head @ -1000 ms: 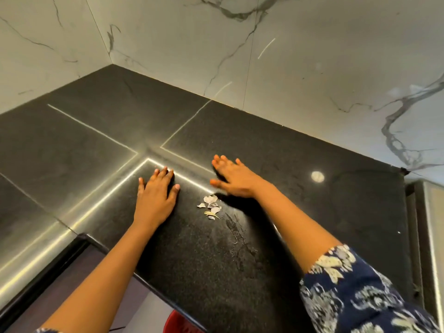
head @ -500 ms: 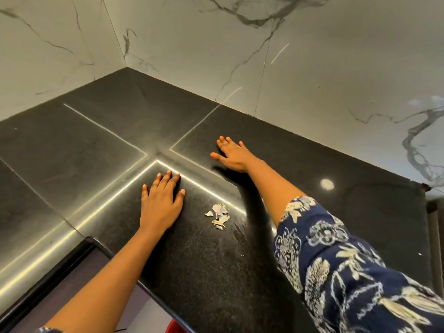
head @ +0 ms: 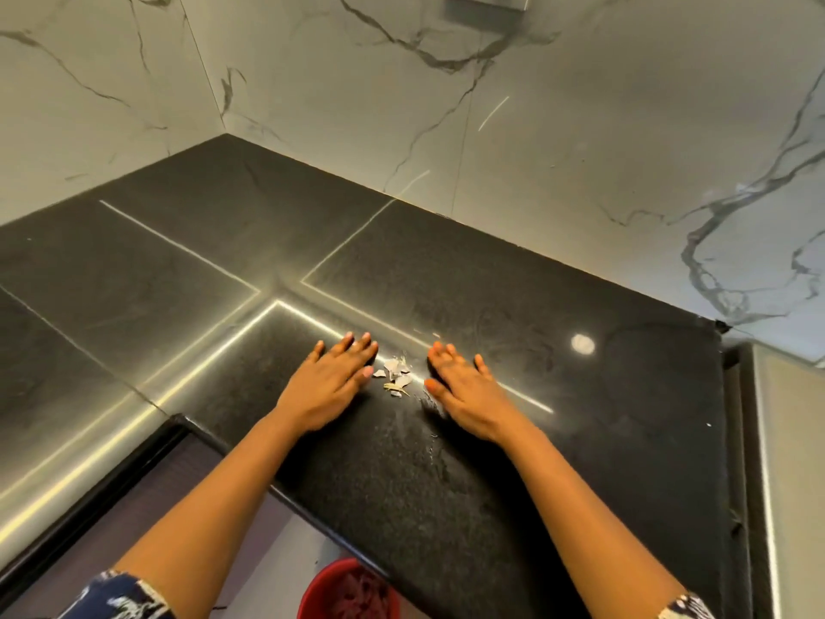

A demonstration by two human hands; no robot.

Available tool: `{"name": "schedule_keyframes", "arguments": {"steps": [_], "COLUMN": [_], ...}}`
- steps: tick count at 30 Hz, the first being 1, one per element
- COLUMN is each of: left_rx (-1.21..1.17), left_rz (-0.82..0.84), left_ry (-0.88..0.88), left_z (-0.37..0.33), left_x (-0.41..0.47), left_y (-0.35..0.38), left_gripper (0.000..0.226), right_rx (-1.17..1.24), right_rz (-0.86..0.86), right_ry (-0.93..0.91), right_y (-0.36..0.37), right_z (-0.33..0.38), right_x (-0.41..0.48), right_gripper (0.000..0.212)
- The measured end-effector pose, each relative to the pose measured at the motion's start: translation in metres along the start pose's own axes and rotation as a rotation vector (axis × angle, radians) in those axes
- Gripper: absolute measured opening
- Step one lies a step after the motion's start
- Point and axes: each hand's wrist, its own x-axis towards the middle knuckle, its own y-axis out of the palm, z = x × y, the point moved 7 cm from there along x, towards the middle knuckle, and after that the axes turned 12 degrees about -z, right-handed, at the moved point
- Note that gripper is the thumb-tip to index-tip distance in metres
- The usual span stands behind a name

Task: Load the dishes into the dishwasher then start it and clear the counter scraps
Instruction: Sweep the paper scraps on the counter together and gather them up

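Observation:
A small heap of pale, papery scraps lies on the black stone counter. My left hand rests flat on the counter just left of the heap, fingers spread, its fingertips almost touching the scraps. My right hand lies flat just right of the heap, fingers apart. Both palms face down and hold nothing. A couple of tiny flecks sit on the counter beyond the right hand.
Marble walls meet in the corner behind the counter. A red bin with dark contents stands on the floor below the counter's front edge. A metal surface adjoins the counter on the right. A wet smear marks the stone.
My right hand has swept back from far up the counter to sit beside the scraps. My left hand has shifted right, close against the heap. The scraps sit more gathered between both hands.

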Motion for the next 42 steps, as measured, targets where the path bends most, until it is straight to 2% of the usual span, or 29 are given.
{"name": "schedule_keyframes", "arguments": {"steps": [3, 5, 7, 9, 11, 12, 15, 17, 20, 22, 24, 26, 28, 30, 33, 36, 38, 39, 40, 42], "left_rx": [-0.054, -0.184, -0.304, -0.348, -0.335, -0.313, -0.087, -0.057, -0.332, -0.571, -0.875, -1.312, -1.714, -1.962, -2.104, -2.175, -2.255, -2.293, -2.326, -2.367], "left_rz": [0.043, 0.043, -0.099, -0.345, -0.481, -0.475, -0.382, -0.429, -0.633, -0.773, -0.960, -1.118, -1.094, -0.942, -0.691, -0.506, -0.543, -0.591, -0.644, -0.757], "left_ry": [0.102, 0.105, -0.017, -0.253, -0.427, -0.449, -0.307, -0.236, -0.310, -0.416, -0.603, -0.887, -1.084, -1.167, -1.295, -1.334, -1.286, -1.265, -1.245, -1.219], "left_z": [-0.017, -0.022, -0.015, 0.006, 0.024, 0.028, 0.017, 0.010, 0.008, 0.009, 0.014, 0.019, 0.015, 0.006, -0.004, -0.018, -0.027, -0.031, -0.036, -0.045], "left_x": [-0.016, -0.028, -0.039, -0.050, -0.064, -0.069, -0.081, -0.091, -0.117, -0.139, -0.161, -0.180, -0.191, -0.200, -0.215, -0.223, -0.223, -0.221, -0.220, -0.216], "left_y": [0.005, 0.003, -0.005, -0.020, -0.027, -0.025, -0.015, -0.016, -0.024, -0.022, -0.011, 0.005, 0.023, 0.033, 0.046, 0.059, 0.061, 0.061, 0.061, 0.062], "left_gripper": [0.090, 0.086, 0.082, 0.064, 0.052, 0.050, 0.059, 0.063, 0.054, 0.049, 0.047, 0.046, 0.046, 0.049, 0.052, 0.054, 0.051, 0.050, 0.048, 0.048], "right_rx": [0.016, 0.094, 0.279, 0.393, 0.327, 0.264, 0.118, 0.107, 0.131, 0.303, 0.484, 0.432, 0.282, 0.171, 0.177, 0.318, 0.594, 0.728, 0.798, 0.820], "right_rz": [0.030, 0.061, 0.021, -0.090, -0.110, -0.078, 0.029, 0.051, 0.092, 0.137, 0.090, 0.026, 0.079, 0.190, 0.282, 0.321, 0.203, 0.055, -0.108, -0.268], "right_ry": [-0.086, -0.113, -0.071, -0.010, -0.027, -0.058, -0.142, -0.199, -0.301, -0.288, -0.172, -0.086, -0.123, -0.216, -0.315, -0.243, 0.010, 0.118, 0.192, 0.270], "right_y": [0.015, 0.021, 0.017, 0.006, 0.005, 0.010, 0.030, 0.035, 0.041, 0.040, 0.028, 0.019, 0.024, 0.039, 0.049, 0.049, 0.033, 0.021, 0.012, 0.011], "right_z": [0.024, 0.035, 0.039, 0.036, 0.041, 0.046, 0.067, 0.081, 0.098, 0.102, 0.096, 0.088, 0.095, 0.109, 0.130, 0.131, 0.120, 0.110, 0.097, 0.077], "right_x": [-0.002, -0.002, -0.002, 0.006, 0.015, 0.020, 0.019, 0.002, -0.035, -0.047, -0.034, -0.004, 0.020, 0.023, -0.009, -0.044, -0.061, -0.067, -0.073, -0.083], "right_gripper": [0.056, 0.054, 0.050, 0.048, 0.048, 0.048, 0.050, 0.050, 0.051, 0.048, 0.046, 0.046, 0.047, 0.048, 0.047, 0.044, 0.045, 0.054, 0.065, 0.081]}}
